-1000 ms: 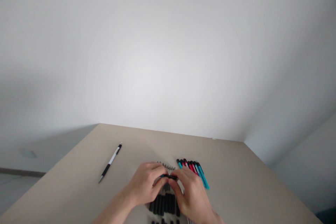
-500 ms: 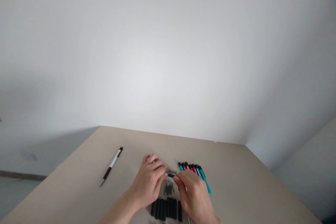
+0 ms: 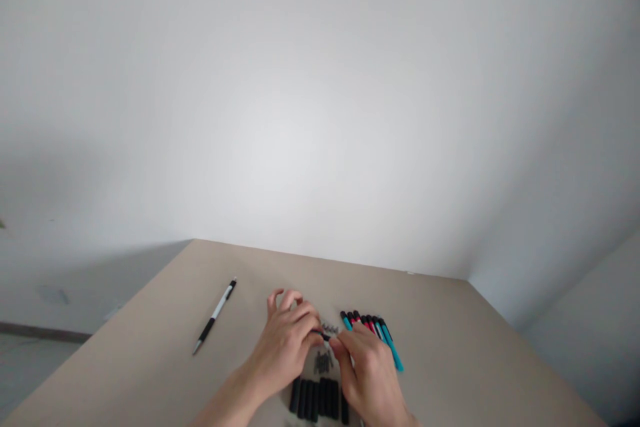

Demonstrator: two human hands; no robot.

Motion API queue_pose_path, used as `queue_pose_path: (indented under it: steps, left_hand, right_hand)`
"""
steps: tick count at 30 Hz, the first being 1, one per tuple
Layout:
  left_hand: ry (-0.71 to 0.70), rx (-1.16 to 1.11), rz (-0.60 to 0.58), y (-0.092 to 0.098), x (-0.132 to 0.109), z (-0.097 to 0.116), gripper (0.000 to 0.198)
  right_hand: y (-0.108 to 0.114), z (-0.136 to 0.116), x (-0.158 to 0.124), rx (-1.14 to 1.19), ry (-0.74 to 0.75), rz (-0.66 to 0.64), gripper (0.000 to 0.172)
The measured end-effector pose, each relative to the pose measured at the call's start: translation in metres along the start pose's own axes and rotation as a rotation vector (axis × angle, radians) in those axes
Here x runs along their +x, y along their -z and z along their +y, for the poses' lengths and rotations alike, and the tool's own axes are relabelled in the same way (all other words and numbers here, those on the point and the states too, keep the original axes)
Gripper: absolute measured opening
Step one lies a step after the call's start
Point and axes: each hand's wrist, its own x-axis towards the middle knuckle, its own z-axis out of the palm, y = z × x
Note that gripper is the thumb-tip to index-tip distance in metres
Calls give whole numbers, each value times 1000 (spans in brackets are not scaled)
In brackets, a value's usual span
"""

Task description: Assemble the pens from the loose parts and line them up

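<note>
My left hand [image 3: 287,340] and my right hand [image 3: 367,360] meet over the table, both closed in a pinch. Between their fingertips runs a short stretch of a slim pen barrel [image 3: 325,337], black where it shows; the fingers cover the rest. Just behind it lie small coiled springs [image 3: 330,328]. Small dark grey pieces [image 3: 323,361] sit in a cluster below the fingertips. Nearer me, several black tubular pen grips [image 3: 314,400] lie side by side. Teal and red pen barrels with black ends [image 3: 390,340] are lined up beyond my right hand, which partly hides them.
A whole white and black pen [image 3: 215,317] lies slantwise on the left of the beige table [image 3: 465,347]. White walls [image 3: 310,113] stand behind the table's back edge and to the right. The floor [image 3: 30,367] shows at lower left.
Teal showing at my left fingertips is now covered, and only black is visible between the hands. My left fingers have shifted slightly, the outer ones more raised and spread.
</note>
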Motion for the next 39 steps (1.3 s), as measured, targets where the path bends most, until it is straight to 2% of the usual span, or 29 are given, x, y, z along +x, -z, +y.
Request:
queue_pose_path:
  steps: [2, 7, 12, 17, 19, 21, 22, 25, 30, 35, 39]
  left_hand:
    - [4, -8, 2, 1, -1, -1, 5]
    - [-41, 22, -16, 2, -3, 0, 17]
    - [-99, 73, 101, -3, -5, -2, 15]
    - [-130, 85, 159, -12, -7, -7, 20]
    - [-104, 62, 160, -17, -9, -11, 22]
    - [-44, 46, 177, -21, -11, -16, 21]
    - [-10, 38, 191, -22, -12, -17, 20]
    - [54, 19, 194, -25, -13, -20, 21]
    - [62, 9, 121, -25, -13, -19, 24]
    - [52, -11, 82, -23, -13, -18, 26]
    - [49, -14, 71, -24, -13, -19, 26]
  right_hand:
    - [-1, 1, -1, 2, -7, 3, 35]
    - [-1, 6, -1, 2, 2, -3, 34]
    - [-3, 10, -1, -13, 20, 3, 36]
    - [1, 7, -1, -28, -47, -16, 38]
    - [9, 7, -3, -2, -101, -70, 27]
    - [21, 8, -7, 66, -147, -190, 10]
    - [27, 10, -10, 84, -144, -266, 18]
    - [39, 16, -18, 71, -165, -461, 25]
    - [35, 21, -25, 7, -196, -565, 36]
    - [31, 18, -23, 7, -124, -540, 29]
    - [34, 12, -20, 96, -121, -375, 29]
